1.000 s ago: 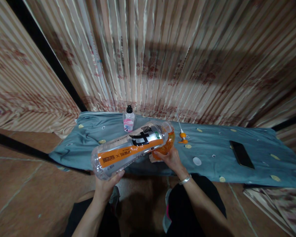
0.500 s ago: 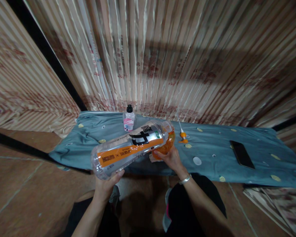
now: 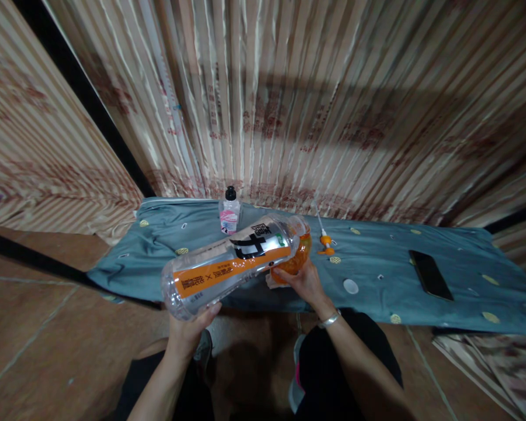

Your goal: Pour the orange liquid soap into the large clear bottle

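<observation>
My left hand (image 3: 193, 324) is closed around the base end of a large clear plastic bottle (image 3: 232, 263) with an orange and silver label. The bottle lies tilted in the air, its neck toward the right and slightly higher than its base. At its mouth is an orange bottle (image 3: 298, 260), which my right hand (image 3: 305, 283) grips from the right side. The two mouths are close together; whether they touch I cannot tell. Behind them on the cloth lies an orange pump head (image 3: 326, 244) with a thin pale tube. A round white disc (image 3: 350, 286) rests right of my right hand.
A small clear bottle (image 3: 230, 213) with a black cap and pink label stands upright at the back. On the right lies a black phone (image 3: 430, 275). Blue-green patterned cloth (image 3: 377, 304) covers the narrow bench. Pleated curtains (image 3: 289, 105) hang behind, and dark poles (image 3: 83, 99) run at the left.
Almost nothing differs. Both hands keep their grips, and the large bottle stays tilted with its neck at the orange bottle.
</observation>
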A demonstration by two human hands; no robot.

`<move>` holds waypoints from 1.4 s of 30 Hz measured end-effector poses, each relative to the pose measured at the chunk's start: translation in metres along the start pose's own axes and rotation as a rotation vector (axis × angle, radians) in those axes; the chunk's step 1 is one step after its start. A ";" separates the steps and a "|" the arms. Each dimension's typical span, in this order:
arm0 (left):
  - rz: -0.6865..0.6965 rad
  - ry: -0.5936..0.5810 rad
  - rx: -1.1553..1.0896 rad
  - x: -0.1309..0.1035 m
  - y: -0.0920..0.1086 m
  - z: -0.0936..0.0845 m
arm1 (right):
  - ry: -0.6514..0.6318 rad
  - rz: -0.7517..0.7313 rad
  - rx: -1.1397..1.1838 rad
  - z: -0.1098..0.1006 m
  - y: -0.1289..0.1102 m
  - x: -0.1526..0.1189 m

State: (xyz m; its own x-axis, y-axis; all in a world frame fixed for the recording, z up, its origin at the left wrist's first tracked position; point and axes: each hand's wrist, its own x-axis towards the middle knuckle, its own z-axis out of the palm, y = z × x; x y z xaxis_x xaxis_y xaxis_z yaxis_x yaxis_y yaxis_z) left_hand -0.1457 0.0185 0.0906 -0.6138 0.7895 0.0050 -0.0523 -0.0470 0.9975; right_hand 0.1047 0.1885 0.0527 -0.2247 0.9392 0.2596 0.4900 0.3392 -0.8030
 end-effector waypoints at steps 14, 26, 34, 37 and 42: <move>-0.005 -0.025 0.069 0.002 0.006 0.001 | 0.004 -0.019 -0.033 0.002 0.004 0.000; 0.035 -0.008 0.045 -0.001 0.005 0.001 | -0.004 -0.024 -0.032 0.001 0.000 -0.001; 0.050 -0.024 0.076 -0.001 0.008 0.002 | 0.010 -0.021 -0.036 0.001 -0.001 -0.001; 0.044 -0.035 0.062 -0.001 0.005 0.001 | 0.014 -0.015 -0.044 0.001 -0.001 -0.001; 0.035 -0.038 0.038 0.000 0.000 0.000 | 0.025 -0.040 -0.034 0.002 0.000 0.000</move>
State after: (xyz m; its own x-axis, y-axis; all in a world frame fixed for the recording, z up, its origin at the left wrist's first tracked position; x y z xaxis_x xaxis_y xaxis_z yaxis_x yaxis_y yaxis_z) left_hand -0.1461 0.0186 0.0907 -0.5842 0.8105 0.0421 -0.0011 -0.0527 0.9986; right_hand 0.1035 0.1883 0.0513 -0.2236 0.9256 0.3054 0.5092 0.3781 -0.7732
